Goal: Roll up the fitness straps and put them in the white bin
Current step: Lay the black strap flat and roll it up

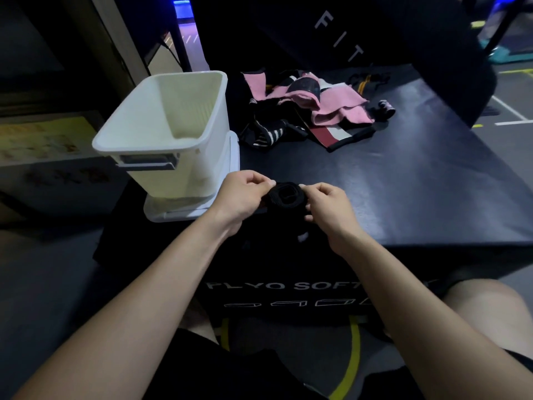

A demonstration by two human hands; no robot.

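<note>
A black fitness strap [287,195], wound into a roll, sits between both hands above the near edge of the black plyo box [418,180]. My left hand [240,194] pinches the roll's left side. My right hand [331,206] pinches its right side, and the strap's loose tail hangs down below, dark and hard to see. The white bin [161,122] stands on its lid at the left of the box, and I see nothing inside it. A pile of unrolled straps [311,108], pink, black and striped, lies at the far middle of the box.
A small black rolled strap [386,106] lies right of the pile. The box's front face reads "PLYO SOFT". Yellow lines mark the dark floor below. My knees show at the bottom. Dark gym equipment stands behind the box.
</note>
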